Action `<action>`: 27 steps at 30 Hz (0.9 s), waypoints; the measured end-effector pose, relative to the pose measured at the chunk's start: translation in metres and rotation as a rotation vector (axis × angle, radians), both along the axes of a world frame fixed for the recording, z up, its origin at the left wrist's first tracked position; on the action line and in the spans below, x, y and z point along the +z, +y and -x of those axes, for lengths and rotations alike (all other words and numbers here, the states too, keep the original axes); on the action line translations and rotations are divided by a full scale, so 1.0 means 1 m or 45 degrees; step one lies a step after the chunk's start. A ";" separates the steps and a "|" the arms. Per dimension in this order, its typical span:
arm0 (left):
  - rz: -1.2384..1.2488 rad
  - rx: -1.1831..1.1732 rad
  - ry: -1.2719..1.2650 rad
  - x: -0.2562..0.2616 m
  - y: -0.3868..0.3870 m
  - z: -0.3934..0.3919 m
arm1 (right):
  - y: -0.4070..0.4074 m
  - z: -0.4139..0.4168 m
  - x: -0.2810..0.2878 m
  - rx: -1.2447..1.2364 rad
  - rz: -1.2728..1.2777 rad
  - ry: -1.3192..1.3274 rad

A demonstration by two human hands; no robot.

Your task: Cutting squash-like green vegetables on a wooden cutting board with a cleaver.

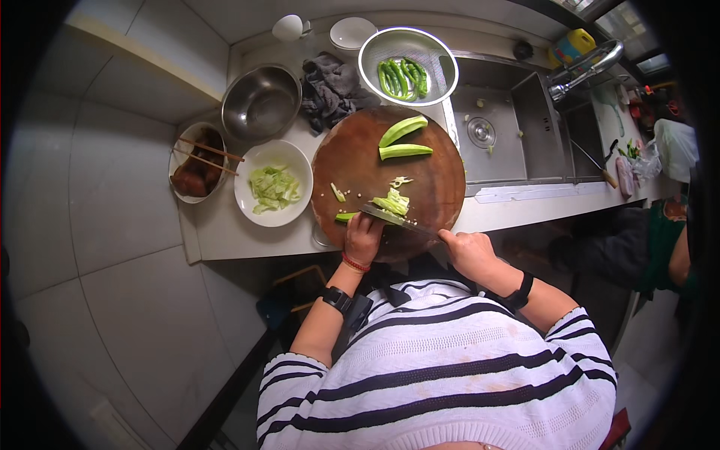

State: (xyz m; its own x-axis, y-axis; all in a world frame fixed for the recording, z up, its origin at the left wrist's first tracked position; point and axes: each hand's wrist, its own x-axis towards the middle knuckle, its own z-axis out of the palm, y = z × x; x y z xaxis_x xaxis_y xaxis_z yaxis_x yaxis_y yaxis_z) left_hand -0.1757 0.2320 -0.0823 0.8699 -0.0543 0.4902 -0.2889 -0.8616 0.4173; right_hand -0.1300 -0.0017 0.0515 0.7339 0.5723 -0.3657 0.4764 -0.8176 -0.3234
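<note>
On a round wooden chopping board (360, 140), my left hand (363, 239) presses down a green okra pod (345, 216), its fingertips beside the blade. My right hand (468, 252) grips the handle of a kitchen knife (400, 220), whose blade points left across the board. Cut okra slices (392, 201) lie just beyond the blade, with loose pale seeds scattered about. A single sliver (337, 192) rests apart, at the left. Two whole okra pods (405, 151) lie at the board's far side. My fingers and the blade partly hide the held pod.
Left of the board stands a white bowl (243, 194) of cut pale green leaves. Chopsticks (211, 149) lie across a bowl of brown food (197, 174). A steel basin (261, 104), dark cloth (332, 90) and colander (367, 70) of green peppers sit behind; a sink (489, 163) is right. Another person (664, 247) is far right.
</note>
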 end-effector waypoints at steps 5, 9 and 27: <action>0.072 -0.013 0.060 0.003 -0.003 0.002 | -0.005 0.000 -0.016 -0.006 0.034 0.034; 0.072 -0.031 0.121 0.007 -0.001 0.007 | -0.005 -0.004 -0.016 -0.036 0.003 0.038; 0.169 -0.011 0.035 0.015 -0.001 0.000 | 0.008 0.002 -0.005 0.001 -0.001 0.069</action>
